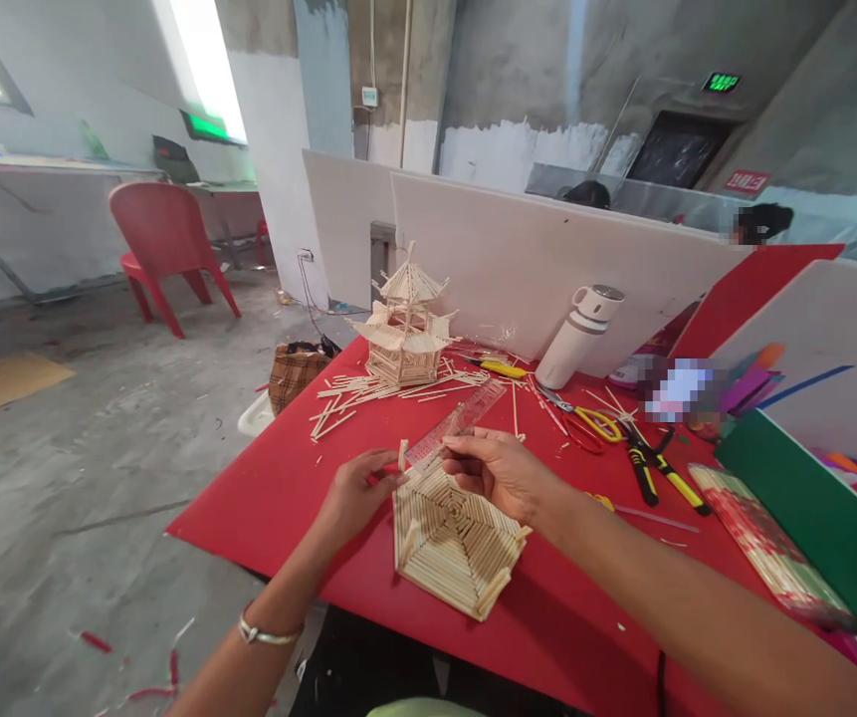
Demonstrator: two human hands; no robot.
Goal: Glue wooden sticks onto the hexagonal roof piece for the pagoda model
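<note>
A hexagonal panel of thin wooden sticks (pixel 465 538) lies on the red tabletop in front of me, its sticks running in rings around the centre. Short stick pieces stand at several of its corners. At the far-left corner, my left hand (pixel 353 500) pinches a short wooden stick (pixel 402 453) with thumb and forefinger. My right hand (pixel 499 473) is closed over the panel's far side, fingertips on a clear ruler (pixel 462 423) that slants away to the right. The exact grip is partly hidden by the fingers.
Behind stand a stick-built pagoda model (pixel 404 334) among loose sticks and a white thermos (pixel 579 337). To the right lie yellow-handled scissors (pixel 598 423), pliers (pixel 659 468), a packet of sticks (pixel 767 543) and a green box (pixel 793 513). White boards (pixel 503 259) border the table.
</note>
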